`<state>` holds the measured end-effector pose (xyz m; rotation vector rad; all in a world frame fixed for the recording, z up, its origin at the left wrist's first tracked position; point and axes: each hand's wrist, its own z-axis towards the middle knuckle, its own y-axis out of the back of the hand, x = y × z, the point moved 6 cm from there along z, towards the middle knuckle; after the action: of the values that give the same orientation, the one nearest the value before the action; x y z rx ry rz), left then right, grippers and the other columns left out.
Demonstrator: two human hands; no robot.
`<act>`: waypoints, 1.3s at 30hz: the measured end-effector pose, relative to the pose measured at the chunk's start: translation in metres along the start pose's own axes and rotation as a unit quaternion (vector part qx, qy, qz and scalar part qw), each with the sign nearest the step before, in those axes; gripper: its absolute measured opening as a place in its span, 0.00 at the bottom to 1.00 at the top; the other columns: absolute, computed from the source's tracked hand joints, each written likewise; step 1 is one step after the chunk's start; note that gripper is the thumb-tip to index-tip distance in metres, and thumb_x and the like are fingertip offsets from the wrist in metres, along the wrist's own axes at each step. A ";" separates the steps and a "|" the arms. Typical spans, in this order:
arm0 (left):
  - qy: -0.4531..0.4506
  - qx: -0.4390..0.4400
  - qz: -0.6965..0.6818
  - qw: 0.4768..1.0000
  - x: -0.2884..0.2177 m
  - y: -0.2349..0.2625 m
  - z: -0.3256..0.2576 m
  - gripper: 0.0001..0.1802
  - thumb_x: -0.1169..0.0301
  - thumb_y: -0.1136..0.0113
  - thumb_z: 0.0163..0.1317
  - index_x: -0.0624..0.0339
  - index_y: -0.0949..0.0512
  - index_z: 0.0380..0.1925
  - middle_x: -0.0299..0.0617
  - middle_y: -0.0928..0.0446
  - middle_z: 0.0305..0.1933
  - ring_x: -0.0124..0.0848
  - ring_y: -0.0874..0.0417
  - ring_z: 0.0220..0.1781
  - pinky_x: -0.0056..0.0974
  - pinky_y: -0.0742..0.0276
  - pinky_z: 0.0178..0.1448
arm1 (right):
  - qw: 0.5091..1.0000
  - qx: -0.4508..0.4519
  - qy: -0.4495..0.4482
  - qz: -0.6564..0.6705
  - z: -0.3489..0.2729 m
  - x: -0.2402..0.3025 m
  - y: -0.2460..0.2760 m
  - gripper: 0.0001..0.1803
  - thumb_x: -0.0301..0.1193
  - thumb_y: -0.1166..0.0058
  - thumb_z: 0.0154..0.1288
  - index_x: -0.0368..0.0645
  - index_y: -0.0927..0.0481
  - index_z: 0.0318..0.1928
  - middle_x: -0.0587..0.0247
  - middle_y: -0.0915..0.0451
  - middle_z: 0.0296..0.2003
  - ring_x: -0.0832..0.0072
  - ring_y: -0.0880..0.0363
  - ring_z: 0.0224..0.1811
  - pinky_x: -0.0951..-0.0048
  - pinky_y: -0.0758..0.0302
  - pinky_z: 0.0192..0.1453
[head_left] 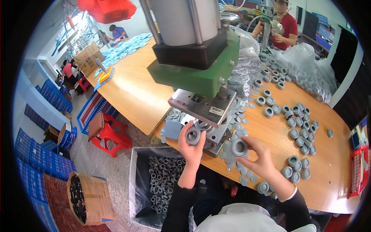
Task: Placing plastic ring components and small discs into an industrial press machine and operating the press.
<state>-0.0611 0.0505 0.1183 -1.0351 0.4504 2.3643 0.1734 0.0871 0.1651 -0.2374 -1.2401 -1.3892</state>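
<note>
In front of the green press (193, 73), my left hand (191, 149) grips a grey plastic ring (193, 135) between thumb and fingers. To its right, my right hand (261, 156) pinches another grey ring (239, 147) by its edge, over the table. Just beyond my left hand are the press's steel upper plate (203, 105) and lower die (218, 133), with a gap between them. Part of a round piece shows on the die behind my left fingers. Small flat grey discs (235, 125) lie scattered around the press base.
Many grey rings (301, 127) are spread across the wooden table (266, 127) at right. Below left, a lined box (133, 185) holds a heap of rings. A red stool (110, 133) and a carton (92, 197) stand at left. A person (284, 27) works at the far right.
</note>
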 end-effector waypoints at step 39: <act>-0.031 0.128 -0.077 0.988 0.037 0.015 0.036 0.24 0.64 0.40 0.56 0.62 0.26 0.53 0.51 0.27 0.57 0.43 0.34 0.65 0.45 0.44 0.67 | 0.959 -0.167 -0.200 -0.109 0.027 -0.196 0.060 0.18 0.23 0.35 0.45 0.36 0.26 0.38 0.55 0.31 0.42 0.63 0.28 0.42 0.69 0.27 0.43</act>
<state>-0.1123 0.0681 0.1156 -0.8453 0.6099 2.1295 0.2640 0.2403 0.0598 -0.6597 -1.3825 -1.8026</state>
